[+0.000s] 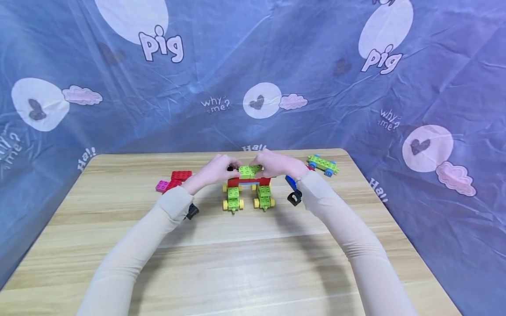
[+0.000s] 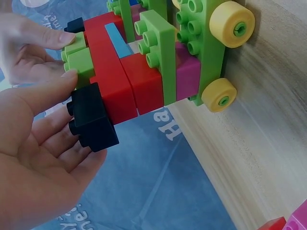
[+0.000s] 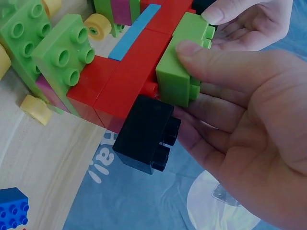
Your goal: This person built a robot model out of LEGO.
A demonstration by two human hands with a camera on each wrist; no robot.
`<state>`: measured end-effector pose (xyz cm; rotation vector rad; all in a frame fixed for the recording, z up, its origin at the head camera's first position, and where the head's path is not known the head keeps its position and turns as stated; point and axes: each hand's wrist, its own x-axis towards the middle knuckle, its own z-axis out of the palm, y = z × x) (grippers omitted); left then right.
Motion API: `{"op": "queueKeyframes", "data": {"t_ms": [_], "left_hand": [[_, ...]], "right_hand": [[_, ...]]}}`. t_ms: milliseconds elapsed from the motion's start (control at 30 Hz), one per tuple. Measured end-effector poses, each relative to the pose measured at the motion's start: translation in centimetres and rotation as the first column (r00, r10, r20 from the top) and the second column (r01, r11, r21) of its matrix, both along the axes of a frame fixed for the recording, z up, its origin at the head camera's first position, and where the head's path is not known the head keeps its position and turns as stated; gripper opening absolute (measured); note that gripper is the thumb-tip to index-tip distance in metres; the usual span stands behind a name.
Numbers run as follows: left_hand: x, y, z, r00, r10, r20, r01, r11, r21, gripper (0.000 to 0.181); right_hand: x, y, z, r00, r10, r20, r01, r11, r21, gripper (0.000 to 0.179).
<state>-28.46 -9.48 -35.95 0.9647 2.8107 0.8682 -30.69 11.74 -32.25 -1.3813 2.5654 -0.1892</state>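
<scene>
Brick model [image 2: 136,74] looked mostly built; left hand [image 1: 216,169] and right hand [image 1: 275,163] pinched its top green bricks [image 1: 244,171]. Loose bricks [image 1: 181,175] flanked it, unused.

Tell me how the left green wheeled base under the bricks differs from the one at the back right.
The left base has yellow wheels; the back-right base has blue wheels.
The left base carries stacked bricks, while the back-right base has none on top.
The left base points toward the head camera; the back-right base sits slantwise.
Both are green and studded.
</scene>
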Motion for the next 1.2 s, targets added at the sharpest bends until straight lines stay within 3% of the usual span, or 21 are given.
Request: {"op": "queueKeyframes", "data": {"t_ms": [833,1067,1200], "left_hand": [[0.22,0.09,-0.20,0.999,0.047,-0.007,-0.047,0.999,0.003,0.034],[0.24,0.18,-0.10,0.999,0.044,-0.012,-0.044,0.999,0.004,0.032],[0.16,0.22,-0.10,0.999,0.038,-0.010,-0.038,0.999,0.006,0.031]], "right_hand": [[0.20,0.26,-0.49,0.999,0.039,-0.036,-0.041,0.998,-0.047,0.002],[0.35,0.19,0.00,1.000,-0.024,0.014,0.024,0.999,-0.026,0.017],[0.43,0.25,0.01,0.997,-0.072,0.021,0.073,0.996,-0.054,0.017]]}}
